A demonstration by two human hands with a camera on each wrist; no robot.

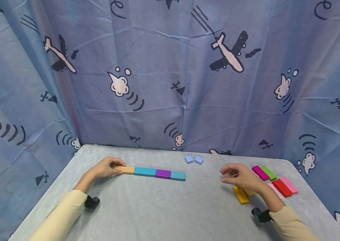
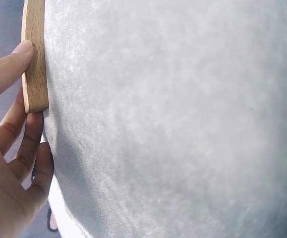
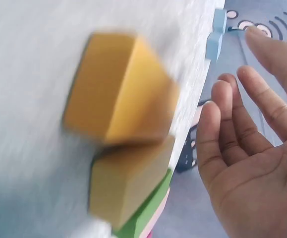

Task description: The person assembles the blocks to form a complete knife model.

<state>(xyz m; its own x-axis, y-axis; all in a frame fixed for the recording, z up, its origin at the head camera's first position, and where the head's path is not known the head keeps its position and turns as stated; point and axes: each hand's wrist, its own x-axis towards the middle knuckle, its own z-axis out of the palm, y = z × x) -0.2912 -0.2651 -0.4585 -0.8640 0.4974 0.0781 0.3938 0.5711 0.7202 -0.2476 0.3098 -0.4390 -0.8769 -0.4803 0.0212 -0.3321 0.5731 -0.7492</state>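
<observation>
At the left end of a straight row, my left hand (image 1: 107,167) pinches a plain wooden block (image 1: 128,170). The left wrist view has the thumb (image 2: 15,62) on the block's side, with the other fingers loosely bent below its end. To its right, a blue block (image 1: 144,171), a purple block (image 1: 163,174) and a teal block (image 1: 178,176) continue the row end to end. My right hand (image 1: 242,176) hovers with bent, parted fingers and holds nothing. Beneath it lie a dark yellow block (image 1: 241,195) and a paler yellow block (image 1: 249,192), partly hidden.
Two small light blue blocks (image 1: 189,159) sit near the table's back edge. On the right lie a magenta block (image 1: 259,172), a green block (image 1: 268,172), a red block (image 1: 282,187) and pink blocks (image 1: 289,185). A patterned curtain (image 1: 154,67) hangs behind the grey table (image 1: 157,214).
</observation>
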